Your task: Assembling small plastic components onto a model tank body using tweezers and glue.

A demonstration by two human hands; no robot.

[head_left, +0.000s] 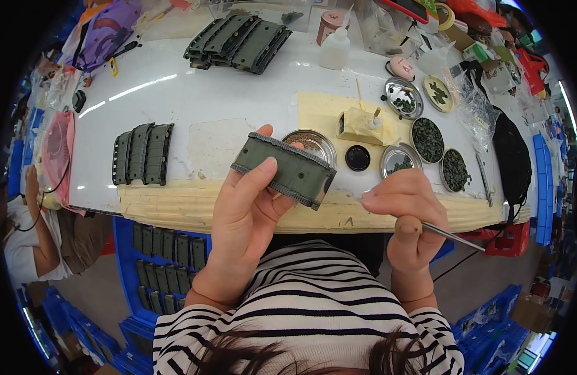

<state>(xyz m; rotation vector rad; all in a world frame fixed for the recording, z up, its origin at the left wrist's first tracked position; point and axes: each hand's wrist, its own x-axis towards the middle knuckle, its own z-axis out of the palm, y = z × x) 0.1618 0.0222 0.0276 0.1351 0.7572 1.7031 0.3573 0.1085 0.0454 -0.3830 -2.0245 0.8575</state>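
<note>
My left hand (241, 209) grips a dark green curved plastic part (288, 167), thumb on its outer face and fingers behind. Ribbed dark strips run along its two long edges, and small round holes show in it. To its right, apart from the part, is my right hand (410, 212). Slim metal tweezers (454, 236) lie across its palm and stick out toward the lower right. The fingertips of that hand are bunched toward the part; whether something tiny is between them is too small to tell. Behind the part stands a round metal dish of small brown pieces (310, 145), partly hidden.
Dishes of small dark green pieces (428, 140) stand at the right, near a yellow-wrapped block (363, 127) and a black round lid (357, 158). Similar green parts lie at left (143, 154) and in a back stack (238, 42). A white squeeze bottle (335, 49) stands behind.
</note>
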